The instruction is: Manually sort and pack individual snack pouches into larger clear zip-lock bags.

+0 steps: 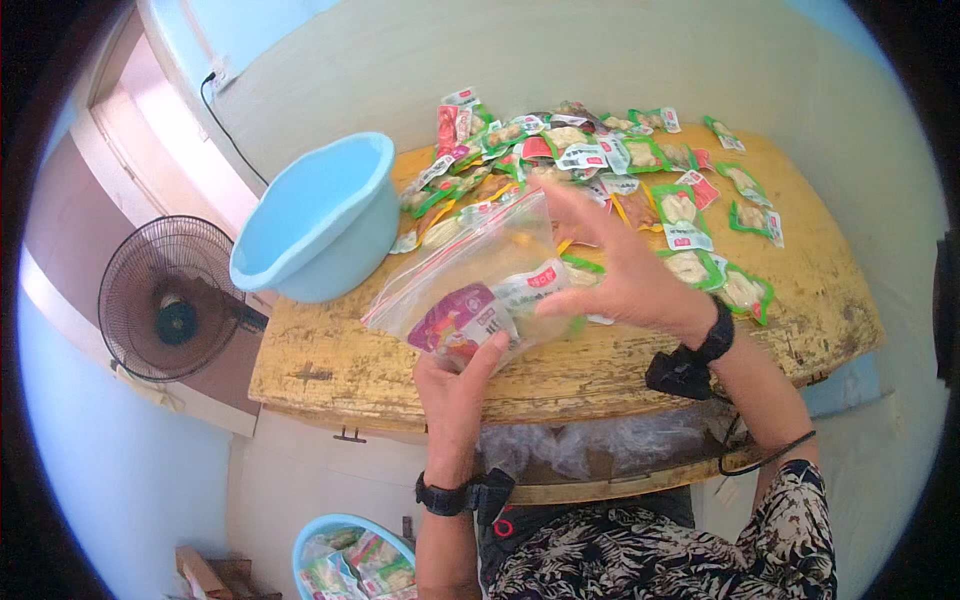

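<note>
A clear plastic zip bag with a red line along its mouth is held above the wooden table, tilted, with several food packets inside. My left hand grips the bag's lower left part, its thumb over a purple and white packet. My right hand is at the bag's right side, thumb and fingers spread; the thumb is by a green and white packet in the bag. Whether the right fingers pinch the plastic cannot be told. Behind the bag lies a heap of vacuum-sealed food packets.
A light blue plastic basin stands on the left of the worn wooden table. An open drawer holds clear plastic bags. Below left, a blue basin holds packets. A black fan stands at left. Loose packets lie at right.
</note>
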`<state>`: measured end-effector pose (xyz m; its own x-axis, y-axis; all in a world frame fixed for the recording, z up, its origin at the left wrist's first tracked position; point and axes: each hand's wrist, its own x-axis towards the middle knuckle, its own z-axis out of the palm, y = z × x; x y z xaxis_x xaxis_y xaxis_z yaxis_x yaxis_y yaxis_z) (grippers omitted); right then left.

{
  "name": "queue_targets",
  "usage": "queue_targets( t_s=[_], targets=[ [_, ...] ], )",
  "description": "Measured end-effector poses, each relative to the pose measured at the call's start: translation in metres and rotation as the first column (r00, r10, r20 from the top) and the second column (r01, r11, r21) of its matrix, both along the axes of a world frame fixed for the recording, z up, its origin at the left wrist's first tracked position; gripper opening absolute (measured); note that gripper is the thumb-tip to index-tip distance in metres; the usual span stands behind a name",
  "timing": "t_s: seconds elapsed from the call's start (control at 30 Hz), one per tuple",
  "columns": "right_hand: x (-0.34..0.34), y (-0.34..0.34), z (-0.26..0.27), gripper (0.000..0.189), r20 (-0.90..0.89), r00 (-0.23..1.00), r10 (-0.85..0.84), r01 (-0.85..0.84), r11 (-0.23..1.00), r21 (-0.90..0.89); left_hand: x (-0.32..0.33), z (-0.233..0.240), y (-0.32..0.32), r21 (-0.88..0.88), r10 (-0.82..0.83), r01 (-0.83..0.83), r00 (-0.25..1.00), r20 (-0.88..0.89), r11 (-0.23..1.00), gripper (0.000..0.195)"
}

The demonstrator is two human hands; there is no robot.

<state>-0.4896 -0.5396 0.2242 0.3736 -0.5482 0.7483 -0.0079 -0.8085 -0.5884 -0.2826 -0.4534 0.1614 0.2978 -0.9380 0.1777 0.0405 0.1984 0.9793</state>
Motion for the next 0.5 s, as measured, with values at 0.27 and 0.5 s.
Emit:
queue_targets(
  t_s=[0.27,0.5],
  targets=[
    [-0.010,-0.006,-0.031,0.061,0.086,0.931,0.355,-0.330,0.718,0.613,0.005,0.004,-0.002,0.005,-0.131,0.133,0.985,-0.113,0.991,0.026],
    [-0.008,-0.011,-0.046,0.048,0.143,0.951,0.275,-0.303,0.731,0.612,0.003,-0.003,-0.010,0.056,-0.270,0.288,0.939,-0.213,0.956,0.042]
  ],
)
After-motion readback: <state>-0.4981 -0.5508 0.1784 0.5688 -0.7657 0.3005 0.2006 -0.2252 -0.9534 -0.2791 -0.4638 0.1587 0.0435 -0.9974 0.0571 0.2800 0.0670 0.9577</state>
